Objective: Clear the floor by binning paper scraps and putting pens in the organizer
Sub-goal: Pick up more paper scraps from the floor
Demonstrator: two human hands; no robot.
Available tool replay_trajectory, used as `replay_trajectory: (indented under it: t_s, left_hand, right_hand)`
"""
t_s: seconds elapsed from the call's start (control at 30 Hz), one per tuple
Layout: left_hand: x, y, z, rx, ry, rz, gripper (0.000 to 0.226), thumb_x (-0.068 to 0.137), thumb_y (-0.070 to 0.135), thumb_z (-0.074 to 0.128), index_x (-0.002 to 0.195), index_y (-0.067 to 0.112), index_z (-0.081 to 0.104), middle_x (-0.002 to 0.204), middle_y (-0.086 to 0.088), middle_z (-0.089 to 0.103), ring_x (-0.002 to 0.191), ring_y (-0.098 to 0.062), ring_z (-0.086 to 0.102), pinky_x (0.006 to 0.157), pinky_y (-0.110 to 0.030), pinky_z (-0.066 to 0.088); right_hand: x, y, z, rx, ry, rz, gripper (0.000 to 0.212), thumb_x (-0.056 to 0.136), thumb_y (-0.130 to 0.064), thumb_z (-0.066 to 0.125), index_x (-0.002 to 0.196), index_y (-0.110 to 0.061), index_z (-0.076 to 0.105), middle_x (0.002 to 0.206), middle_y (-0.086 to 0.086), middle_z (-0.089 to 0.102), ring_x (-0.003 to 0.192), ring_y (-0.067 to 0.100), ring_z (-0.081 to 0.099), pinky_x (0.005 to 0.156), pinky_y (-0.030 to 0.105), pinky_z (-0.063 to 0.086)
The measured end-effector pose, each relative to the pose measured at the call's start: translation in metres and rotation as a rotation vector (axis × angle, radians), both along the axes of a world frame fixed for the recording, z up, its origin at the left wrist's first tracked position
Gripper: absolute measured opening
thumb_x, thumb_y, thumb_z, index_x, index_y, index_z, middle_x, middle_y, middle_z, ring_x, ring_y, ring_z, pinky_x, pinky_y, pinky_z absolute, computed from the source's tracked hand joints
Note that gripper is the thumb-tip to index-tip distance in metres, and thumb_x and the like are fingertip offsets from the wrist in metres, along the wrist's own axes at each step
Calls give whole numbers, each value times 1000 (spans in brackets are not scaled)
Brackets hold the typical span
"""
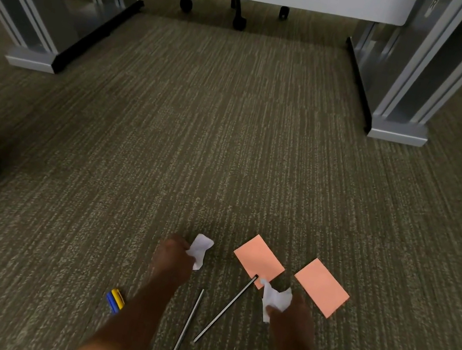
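While a crumpled white scrap was pinched in the closed fingers of the left hand, a second white scrap was gripped likewise by the right hand, both low over the carpet. The scrap-gathering step was judged under way; carrying both to a bin would be called for next. Two pink notes, two thin pens and a blue-and-yellow marker were left lying nearby. No bin or organizer could be identified.
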State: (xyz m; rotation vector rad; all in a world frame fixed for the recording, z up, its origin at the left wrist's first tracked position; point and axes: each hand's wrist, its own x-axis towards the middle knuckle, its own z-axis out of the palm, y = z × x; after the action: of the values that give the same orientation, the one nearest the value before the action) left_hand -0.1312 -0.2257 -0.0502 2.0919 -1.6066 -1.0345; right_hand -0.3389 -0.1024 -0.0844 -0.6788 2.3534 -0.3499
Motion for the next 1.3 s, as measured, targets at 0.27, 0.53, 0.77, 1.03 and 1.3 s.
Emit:
replay_trajectory:
  t_s: [0.27,0.53,0.77,1.03,1.3]
  left_hand:
    - [2,13,-5,-60,222,241,13,76,-2,72,82,9,72,88,-11,72,84,-27,66,69,-29,45]
    - [15,31,3,-25,420,433,13,75,-2,76,78,9,70,74,-3,66,72,-21,63,69,-37,53]
    - [29,51,13,-81,542,530,29,74,-4,77,64,20,65,64,3,62,62,-12,56,63,-29,45]
    - [35,82,59,-207,532,476,11,77,-7,72,75,4,70,63,6,60,50,7,52,49,-7,39]
    - [56,125,187,-130,589,585,9,79,-2,74,86,4,74,80,-7,73,65,-13,62,59,-21,47]
  right_hand:
    - [-1,8,5,-50,-21,16,47,86,-27,71,126,-9,57,123,11,65,112,25,62,98,37,50]
    - [1,1,13,20,-57,-40,42,91,-35,63,125,-10,60,119,10,66,103,22,63,92,36,51]
    - [11,8,35,-129,-96,-81,55,95,-34,59,141,-6,47,145,16,50,131,31,50,109,41,38]
    - [54,52,82,-413,-48,-58,41,93,-15,61,133,-8,56,132,16,61,123,33,56,103,44,44]
    - [120,66,218,-517,83,132,24,94,-26,59,117,-19,61,112,2,65,103,24,62,82,37,52]
